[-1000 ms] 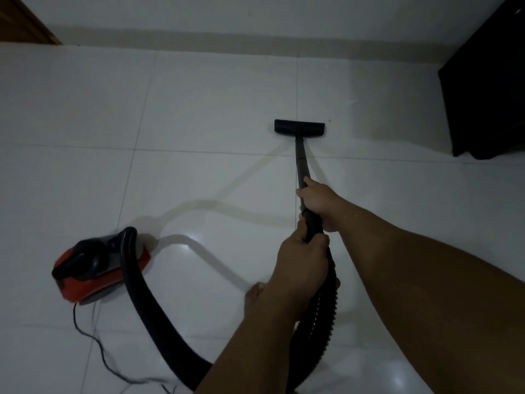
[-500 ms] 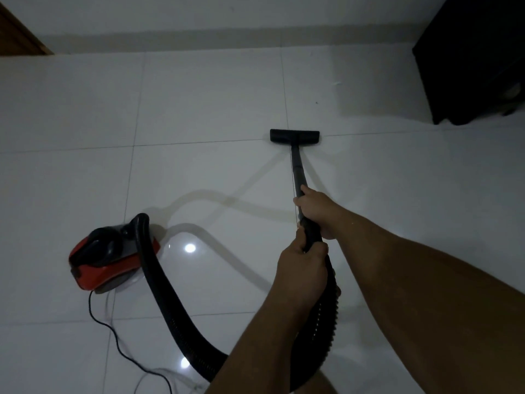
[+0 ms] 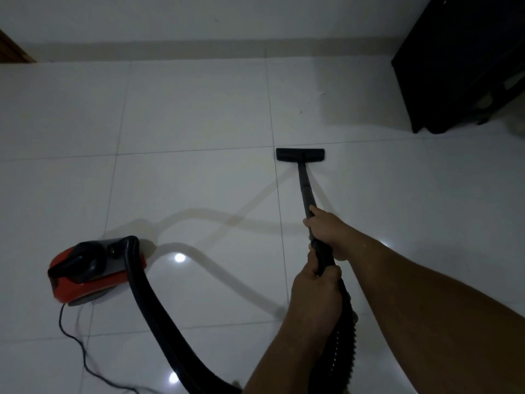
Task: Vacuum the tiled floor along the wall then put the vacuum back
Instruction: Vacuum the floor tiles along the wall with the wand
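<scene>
A black vacuum wand (image 3: 306, 189) runs from my hands down to a flat black floor nozzle (image 3: 300, 154) resting on the white tiled floor (image 3: 193, 109), just below a grout line. My right hand (image 3: 329, 231) grips the wand higher up the tube. My left hand (image 3: 316, 291) grips it just behind, where the ribbed black hose (image 3: 150, 308) begins. The hose loops down and left to the red and black vacuum body (image 3: 91, 273), which sits on the floor at the left. The wall with its beige skirting (image 3: 199, 46) lies about two tiles beyond the nozzle.
A black cabinet (image 3: 460, 61) stands against the wall at the upper right, right of the nozzle. A thin black power cord (image 3: 76, 348) trails from the vacuum body toward the bottom edge. A brown wooden edge (image 3: 14, 52) shows at the far left.
The nozzle has been drawn back from the wall, from the far tile row across the grout line toward me. The view shifted, so the vacuum body and cabinet sit further right and lower.
</scene>
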